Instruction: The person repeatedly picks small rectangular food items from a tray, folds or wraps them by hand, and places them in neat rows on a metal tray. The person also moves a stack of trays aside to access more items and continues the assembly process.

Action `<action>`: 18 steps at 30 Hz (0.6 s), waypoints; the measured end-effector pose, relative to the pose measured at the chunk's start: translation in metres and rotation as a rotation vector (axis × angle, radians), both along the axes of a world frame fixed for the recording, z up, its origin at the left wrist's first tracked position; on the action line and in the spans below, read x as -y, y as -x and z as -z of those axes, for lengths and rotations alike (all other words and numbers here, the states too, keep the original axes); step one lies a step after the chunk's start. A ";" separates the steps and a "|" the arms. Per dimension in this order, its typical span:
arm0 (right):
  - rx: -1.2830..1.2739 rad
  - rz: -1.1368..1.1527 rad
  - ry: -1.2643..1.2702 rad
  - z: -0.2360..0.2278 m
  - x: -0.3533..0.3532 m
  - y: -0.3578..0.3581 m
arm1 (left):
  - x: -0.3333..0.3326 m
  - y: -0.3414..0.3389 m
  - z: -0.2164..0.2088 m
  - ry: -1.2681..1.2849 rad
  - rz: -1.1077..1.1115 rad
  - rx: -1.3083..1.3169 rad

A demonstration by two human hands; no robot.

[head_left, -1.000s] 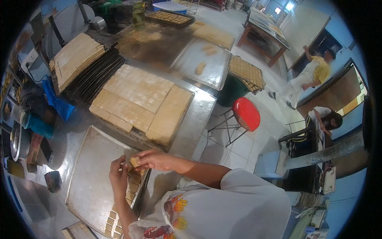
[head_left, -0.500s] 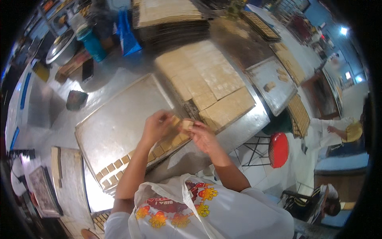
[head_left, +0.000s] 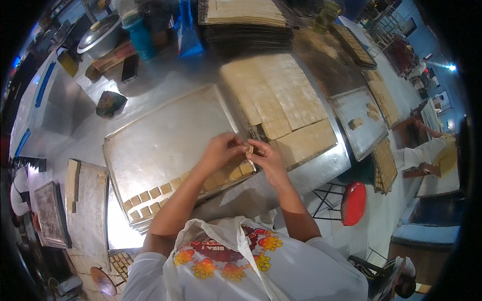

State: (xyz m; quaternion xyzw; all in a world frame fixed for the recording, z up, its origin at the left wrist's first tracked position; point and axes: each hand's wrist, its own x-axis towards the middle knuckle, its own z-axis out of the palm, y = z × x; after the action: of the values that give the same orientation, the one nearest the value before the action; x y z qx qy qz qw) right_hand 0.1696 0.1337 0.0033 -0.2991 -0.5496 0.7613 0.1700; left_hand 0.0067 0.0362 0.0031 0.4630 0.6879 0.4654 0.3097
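Note:
My left hand (head_left: pixel 224 152) and my right hand (head_left: pixel 267 159) meet over the near right corner of a large metal baking tray (head_left: pixel 168 125). Between their fingertips is a small pale square dough piece (head_left: pixel 249 149). Thumb and fingers of the right hand pinch it; the left fingertips close against its other side, partly hiding it. Rows of similar dough squares (head_left: pixel 154 192) lie along the tray's near edge, some covered by my left forearm. Just right of the tray lies a wide pale dough sheet (head_left: pixel 286 93), cut into large sections.
A stack of sheets (head_left: pixel 246 12) stands at the back. Far left are a lidded pot (head_left: pixel 99 36), teal bottle (head_left: pixel 140 37), phone (head_left: pixel 129 68) and crumpled dark cloth (head_left: pixel 110 103). A smaller tray (head_left: pixel 359 120) sits at the right, above a red stool (head_left: pixel 354 203). Another person's arm (head_left: pixel 427 153) shows far right.
My hands have come together; before, each held a dough piece slightly apart. The view has shifted, so the table's things appear farther right.

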 end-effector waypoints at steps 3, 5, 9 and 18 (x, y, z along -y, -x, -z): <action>-0.026 -0.043 0.017 0.000 0.001 0.008 | -0.002 0.002 -0.009 0.016 -0.006 0.226; -0.043 -0.052 0.023 0.001 0.000 0.012 | -0.003 0.004 -0.009 -0.025 -0.017 0.227; -0.039 -0.037 0.037 0.005 -0.003 0.013 | -0.005 0.009 0.005 -0.006 -0.034 0.241; 0.050 -0.010 0.038 0.002 -0.006 0.014 | 0.002 0.020 0.003 -0.002 -0.146 -0.235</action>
State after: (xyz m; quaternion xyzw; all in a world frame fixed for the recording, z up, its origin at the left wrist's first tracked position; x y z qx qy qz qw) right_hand 0.1555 0.1398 0.0017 -0.3187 -0.5404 0.7648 0.1467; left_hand -0.0131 0.0339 -0.0003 0.4636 0.7507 0.4299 0.1917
